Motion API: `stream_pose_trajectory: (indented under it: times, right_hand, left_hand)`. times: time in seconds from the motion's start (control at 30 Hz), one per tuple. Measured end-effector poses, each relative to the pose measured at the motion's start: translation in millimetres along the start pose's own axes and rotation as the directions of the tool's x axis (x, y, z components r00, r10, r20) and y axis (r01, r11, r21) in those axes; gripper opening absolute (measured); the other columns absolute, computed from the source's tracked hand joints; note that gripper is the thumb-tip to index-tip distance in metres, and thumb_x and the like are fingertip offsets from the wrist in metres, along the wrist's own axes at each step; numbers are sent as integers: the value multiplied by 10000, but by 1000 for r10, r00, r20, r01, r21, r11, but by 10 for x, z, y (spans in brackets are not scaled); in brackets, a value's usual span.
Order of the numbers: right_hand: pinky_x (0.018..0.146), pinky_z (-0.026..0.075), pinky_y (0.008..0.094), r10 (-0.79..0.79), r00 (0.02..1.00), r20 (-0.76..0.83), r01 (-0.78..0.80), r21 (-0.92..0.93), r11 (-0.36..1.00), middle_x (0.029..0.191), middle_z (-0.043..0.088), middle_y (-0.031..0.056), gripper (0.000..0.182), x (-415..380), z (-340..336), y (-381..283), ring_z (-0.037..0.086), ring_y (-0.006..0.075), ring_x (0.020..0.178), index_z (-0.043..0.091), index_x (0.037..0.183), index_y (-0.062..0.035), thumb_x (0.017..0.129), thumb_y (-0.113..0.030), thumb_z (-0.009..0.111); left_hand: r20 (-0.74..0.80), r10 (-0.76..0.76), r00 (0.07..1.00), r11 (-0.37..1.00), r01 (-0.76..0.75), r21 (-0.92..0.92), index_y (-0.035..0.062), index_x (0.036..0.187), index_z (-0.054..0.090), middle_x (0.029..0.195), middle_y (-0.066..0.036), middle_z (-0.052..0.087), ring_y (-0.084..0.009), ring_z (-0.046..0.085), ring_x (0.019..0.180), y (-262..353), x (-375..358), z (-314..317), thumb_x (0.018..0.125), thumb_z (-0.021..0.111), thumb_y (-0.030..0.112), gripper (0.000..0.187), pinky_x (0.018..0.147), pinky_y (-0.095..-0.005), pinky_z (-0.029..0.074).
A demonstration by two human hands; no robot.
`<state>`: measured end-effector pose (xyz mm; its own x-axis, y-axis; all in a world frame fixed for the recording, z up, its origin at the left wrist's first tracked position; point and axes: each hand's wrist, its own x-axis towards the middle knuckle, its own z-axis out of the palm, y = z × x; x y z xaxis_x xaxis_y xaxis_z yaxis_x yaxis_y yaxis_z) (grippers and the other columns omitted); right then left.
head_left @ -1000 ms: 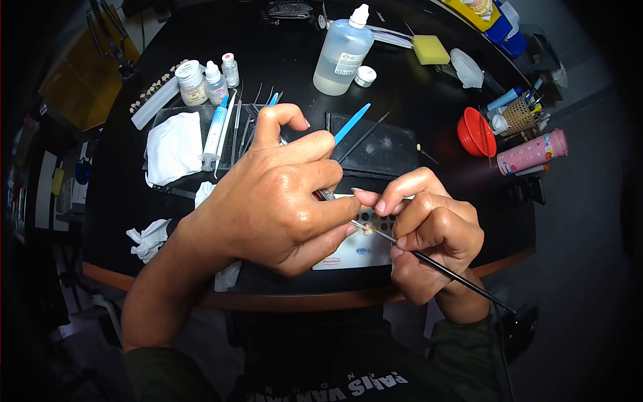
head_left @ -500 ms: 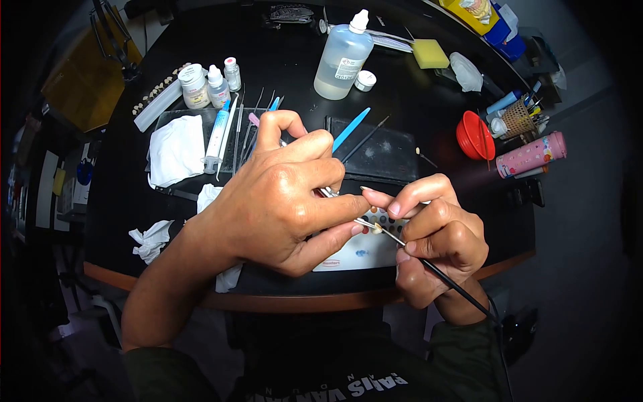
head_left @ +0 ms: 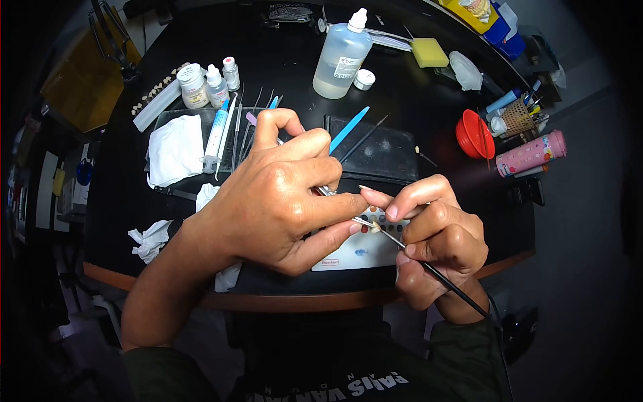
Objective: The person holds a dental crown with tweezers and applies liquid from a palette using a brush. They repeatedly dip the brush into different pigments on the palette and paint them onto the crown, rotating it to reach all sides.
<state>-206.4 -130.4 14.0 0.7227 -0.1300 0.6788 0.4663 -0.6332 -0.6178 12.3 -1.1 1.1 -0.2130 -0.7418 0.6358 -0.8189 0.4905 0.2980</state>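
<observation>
My left hand point(head_left: 281, 201) is closed around slim metal tweezers point(head_left: 362, 222), their tips pointing right. Held at those tips is a small cream-coloured dental crown point(head_left: 376, 228). In my right hand point(head_left: 442, 238) I grip a thin brush point(head_left: 445, 283) with a black handle and a metal ferrule, its tip right at the crown. Both hands meet at the fingertips. Below them lies a white palette point(head_left: 362, 260) with several coloured round spots and a blue smear, partly covered by my hands.
Behind stand a large clear bottle point(head_left: 341, 60), small white jars and bottles point(head_left: 194, 86), and a black slab point(head_left: 385, 157). To the left lie a folded white cloth point(head_left: 175, 151) and a syringe point(head_left: 215, 137). A red bowl point(head_left: 474, 134) and pink flask point(head_left: 532, 154) sit right.
Both hands hold nearly the same position. The crown has turned slightly at the tweezer tips, with the brush still against it.
</observation>
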Motion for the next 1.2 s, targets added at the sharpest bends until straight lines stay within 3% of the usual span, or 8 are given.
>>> stream_pose_trajectory:
  times: [0.23,0.43,0.93,1.03,1.2]
  right_hand:
    - [989,638,704,-3,1000,4,3,0,1000,789,548,93,184,-10,-12,1,610,272,993,524,820,-27,916,-12,680]
    - [1001,628,713,44,999,-12,-43,114,993,803,567,97,168,15,-72,-37,597,266,997,534,823,-32,902,1,678]
    - [1001,639,677,-39,999,-13,39,-32,999,775,607,108,165,6,-8,17,611,270,979,556,828,-27,888,39,694]
    - [997,661,601,-37,997,-63,36,-25,999,772,619,98,193,15,25,13,690,321,948,566,763,-15,689,145,642]
    - [1010,654,609,-18,999,-42,17,-31,999,772,617,96,201,29,7,-15,688,318,949,553,756,-17,688,153,635]
  left_hand:
    - [-28,4,1000,1000,-3,1,152,994,874,756,16,570,-182,524,752,8,6,-2,795,838,264,231,901,-454,299]
    - [-53,17,998,998,-14,55,170,1009,876,822,12,588,-193,544,793,19,25,-9,758,845,258,268,898,-456,301]
    - [-78,45,996,989,-34,143,191,1012,874,868,18,578,-195,558,827,29,35,3,699,862,239,316,907,-467,304]
    - [-80,44,996,989,-33,141,192,1013,873,866,18,573,-194,558,830,31,39,5,697,861,238,319,905,-467,302]
    - [-75,36,997,990,-25,139,192,1008,874,867,19,573,-193,559,832,36,37,2,692,861,237,320,907,-465,299]
